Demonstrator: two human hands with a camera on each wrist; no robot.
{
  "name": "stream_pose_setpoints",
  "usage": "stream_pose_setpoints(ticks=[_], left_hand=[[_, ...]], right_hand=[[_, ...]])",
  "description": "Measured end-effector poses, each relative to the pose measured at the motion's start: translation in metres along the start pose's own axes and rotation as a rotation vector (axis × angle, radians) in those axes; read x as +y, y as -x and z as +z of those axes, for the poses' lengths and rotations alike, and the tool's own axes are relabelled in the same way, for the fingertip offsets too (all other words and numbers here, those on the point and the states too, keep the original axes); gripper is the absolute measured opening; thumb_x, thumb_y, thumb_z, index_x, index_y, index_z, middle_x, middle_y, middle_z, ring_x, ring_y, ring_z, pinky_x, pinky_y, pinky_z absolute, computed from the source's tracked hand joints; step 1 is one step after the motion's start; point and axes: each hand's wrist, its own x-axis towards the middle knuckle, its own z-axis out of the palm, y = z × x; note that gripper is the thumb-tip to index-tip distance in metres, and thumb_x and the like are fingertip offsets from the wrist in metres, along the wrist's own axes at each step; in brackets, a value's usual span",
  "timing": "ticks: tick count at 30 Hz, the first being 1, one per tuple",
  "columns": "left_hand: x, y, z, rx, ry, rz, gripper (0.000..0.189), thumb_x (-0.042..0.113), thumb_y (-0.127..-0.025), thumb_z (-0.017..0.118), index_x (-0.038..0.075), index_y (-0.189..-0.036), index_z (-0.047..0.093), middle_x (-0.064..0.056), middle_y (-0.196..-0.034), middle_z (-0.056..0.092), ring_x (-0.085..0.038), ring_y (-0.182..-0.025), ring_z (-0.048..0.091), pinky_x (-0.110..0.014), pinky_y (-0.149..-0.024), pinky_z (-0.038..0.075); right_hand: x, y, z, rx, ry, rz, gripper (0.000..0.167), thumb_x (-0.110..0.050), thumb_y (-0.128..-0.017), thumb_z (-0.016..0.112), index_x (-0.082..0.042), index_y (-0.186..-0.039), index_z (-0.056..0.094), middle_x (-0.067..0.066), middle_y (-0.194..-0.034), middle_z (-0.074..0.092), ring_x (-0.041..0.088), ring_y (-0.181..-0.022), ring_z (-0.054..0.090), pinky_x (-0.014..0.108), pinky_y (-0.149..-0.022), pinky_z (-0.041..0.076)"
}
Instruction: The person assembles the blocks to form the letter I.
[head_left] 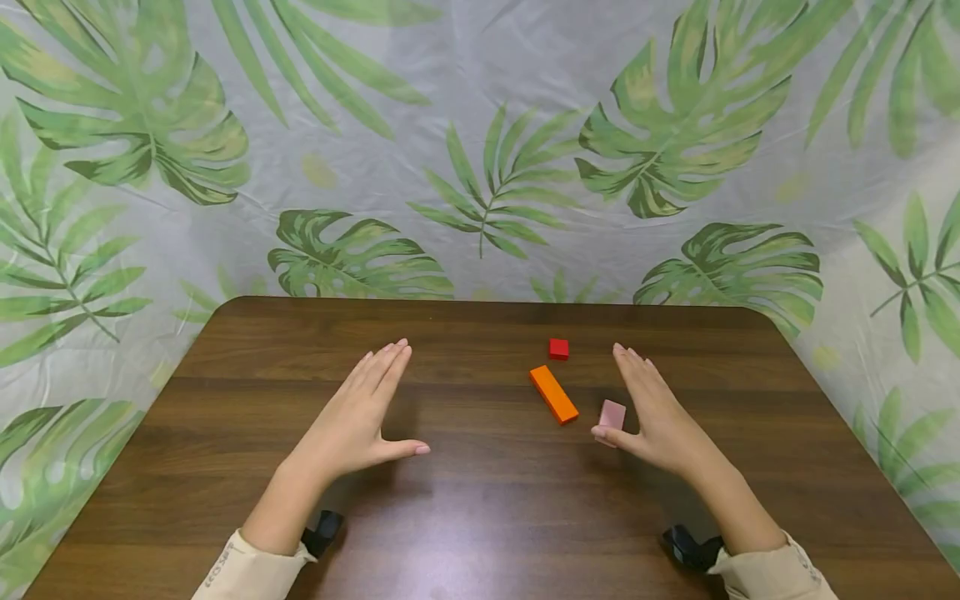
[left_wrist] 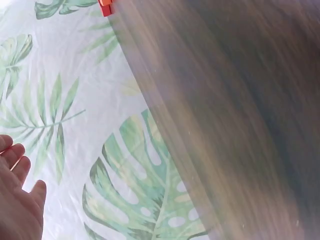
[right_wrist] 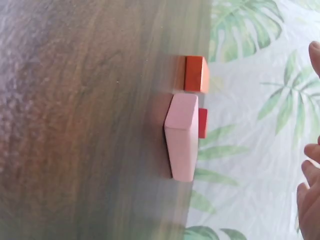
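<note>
My left hand (head_left: 360, 421) is held over the left half of the table with straight fingers and the thumb spread; nothing is in it. Fingers extended and thumb apart, my right hand (head_left: 663, 421) hovers on the right, also holding nothing. Its thumb overlaps a pink block (head_left: 613, 414) in the head view; the right wrist view shows the pink block (right_wrist: 182, 137) whole, lying on the tabletop. Left of it lies a long orange block (head_left: 554, 395), set at a slant. Farther back is a small red block (head_left: 558, 349).
The dark wooden table (head_left: 480, 500) has rounded far corners. Behind it hangs a pale cloth (head_left: 517, 50) printed with green leaves. A black wrist camera (head_left: 324, 533) sits on the left wrist and another black camera (head_left: 690, 550) on the right.
</note>
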Motion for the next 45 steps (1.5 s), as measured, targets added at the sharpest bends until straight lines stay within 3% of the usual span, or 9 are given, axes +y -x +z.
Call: stream_pose_setpoints(ticks=[4,14,25,37,45], left_hand=[[0.003,-0.001,0.004,0.017,0.036,-0.010,0.111,0.070,-0.068,0.055,-0.001,-0.142,0.014,-0.014,-0.146,0.018,-0.029,-0.132,0.019,-0.039,-0.106,0.014],[0.010,-0.005,0.015,0.067,0.090,-0.020,0.112,0.068,-0.067,0.058,-0.001,-0.142,0.012,-0.015,-0.145,0.020,-0.030,-0.131,0.020,-0.039,-0.105,0.018],[0.022,-0.014,0.027,0.072,0.165,-0.094,0.113,0.062,-0.064,0.067,0.002,-0.143,0.013,-0.012,-0.144,0.023,-0.024,-0.132,0.018,-0.039,-0.104,0.021],[0.037,-0.024,0.041,0.095,0.280,-0.141,0.109,0.064,-0.067,0.063,0.006,-0.144,0.011,-0.010,-0.144,0.021,-0.022,-0.132,0.019,-0.042,-0.102,0.025],[0.046,-0.031,0.051,0.099,0.353,-0.183,0.109,0.060,-0.066,0.068,0.009,-0.144,0.012,-0.009,-0.144,0.022,-0.020,-0.131,0.019,-0.040,-0.102,0.025]], right_hand=[[0.003,0.003,0.001,0.011,-0.039,0.027,0.105,-0.042,-0.071,0.074,-0.005,-0.144,0.007,0.017,-0.146,0.016,0.031,-0.133,0.012,0.039,-0.107,0.011],[0.007,0.011,0.006,0.007,-0.114,0.126,0.106,-0.035,-0.068,0.078,-0.010,-0.145,0.010,0.016,-0.146,0.017,0.033,-0.130,0.020,0.053,-0.098,0.024],[0.013,0.017,0.013,0.043,-0.177,0.192,0.103,-0.035,-0.066,0.080,-0.011,-0.144,0.018,0.019,-0.141,0.024,0.039,-0.124,0.028,0.059,-0.091,0.029],[0.016,0.025,0.023,0.047,-0.230,0.268,0.098,-0.038,-0.065,0.080,-0.010,-0.141,0.024,0.018,-0.139,0.029,0.039,-0.123,0.030,0.059,-0.091,0.029],[0.021,0.031,0.032,0.039,-0.248,0.309,0.097,-0.040,-0.065,0.079,-0.010,-0.141,0.026,0.017,-0.138,0.031,0.039,-0.121,0.032,0.061,-0.090,0.029]])
